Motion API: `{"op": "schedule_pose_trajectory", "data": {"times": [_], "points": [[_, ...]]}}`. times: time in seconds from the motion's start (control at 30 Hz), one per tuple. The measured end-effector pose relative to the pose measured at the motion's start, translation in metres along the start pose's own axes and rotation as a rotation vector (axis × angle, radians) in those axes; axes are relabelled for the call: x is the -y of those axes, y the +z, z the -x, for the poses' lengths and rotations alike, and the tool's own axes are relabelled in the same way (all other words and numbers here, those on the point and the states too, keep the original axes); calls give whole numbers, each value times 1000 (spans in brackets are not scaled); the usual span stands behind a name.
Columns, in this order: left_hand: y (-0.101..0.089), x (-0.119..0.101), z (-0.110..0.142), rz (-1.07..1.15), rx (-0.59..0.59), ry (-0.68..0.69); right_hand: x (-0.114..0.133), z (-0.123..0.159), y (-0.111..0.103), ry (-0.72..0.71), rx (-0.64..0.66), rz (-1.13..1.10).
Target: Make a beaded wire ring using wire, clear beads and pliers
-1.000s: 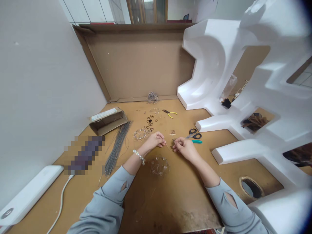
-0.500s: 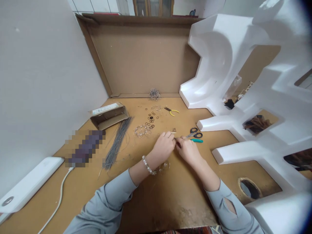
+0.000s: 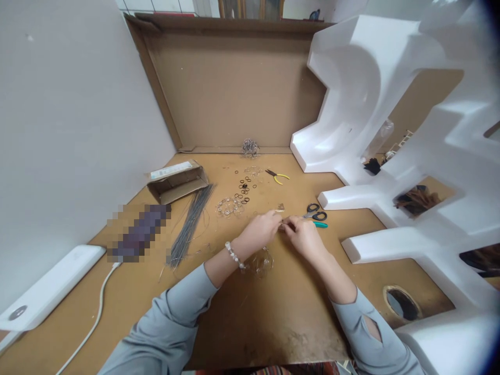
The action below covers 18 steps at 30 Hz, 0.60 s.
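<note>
Near the middle of the table, my left hand (image 3: 261, 232) and my right hand (image 3: 308, 238) meet fingertip to fingertip. Both are closed in a pinch around something small and thin that I cannot make out. Just beyond the fingers lies a small gold-coloured piece (image 3: 280, 207). Black-handled scissors (image 3: 319, 215) and a tool with a teal handle (image 3: 321, 224) rest right of my right hand. Below my left wrist is a loose tangle of clear beaded wire (image 3: 262, 262). Another ring of wire with clear beads (image 3: 229, 207) lies left of my left hand.
Small dark rings (image 3: 244, 192) and yellow-handled pliers (image 3: 278, 176) lie farther back, with a wire tangle (image 3: 250, 147) by the cardboard wall. To the left are a grey wire bundle (image 3: 191, 226), a small open box (image 3: 177, 182) and a white cable (image 3: 100, 297). White foam (image 3: 375, 245) borders the right.
The view has shifted slightly. My hands stay together in about the same place, with small movements of the fingers. Nothing on the table has visibly moved.
</note>
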<state>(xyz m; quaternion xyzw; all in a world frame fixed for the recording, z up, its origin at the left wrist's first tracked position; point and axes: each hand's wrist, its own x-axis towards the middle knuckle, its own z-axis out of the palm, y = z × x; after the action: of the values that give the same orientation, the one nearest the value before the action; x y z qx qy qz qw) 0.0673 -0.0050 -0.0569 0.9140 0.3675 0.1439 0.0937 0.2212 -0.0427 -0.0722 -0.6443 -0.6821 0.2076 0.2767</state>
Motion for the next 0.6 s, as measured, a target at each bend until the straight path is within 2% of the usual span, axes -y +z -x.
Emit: {"op": "schedule_pose_trajectory", "data": {"times": [0.07, 0.17, 0.27, 0.4, 0.6], "points": [[-2, 7, -2, 252, -7, -34, -4, -3, -1, 37, 34, -157], [-3, 16, -5, 709, 116, -181, -9, -6, -4, 83, 107, -383], [-1, 24, -7, 1007, 219, -283, -10, -7, -8, 96, 156, -551], [-1, 28, -8, 1180, 237, -265, -8, -5, -9, 105, 134, -686], [-6, 26, -8, 1257, 240, -236, -3, -2, -12, 110, 109, -762]]}}
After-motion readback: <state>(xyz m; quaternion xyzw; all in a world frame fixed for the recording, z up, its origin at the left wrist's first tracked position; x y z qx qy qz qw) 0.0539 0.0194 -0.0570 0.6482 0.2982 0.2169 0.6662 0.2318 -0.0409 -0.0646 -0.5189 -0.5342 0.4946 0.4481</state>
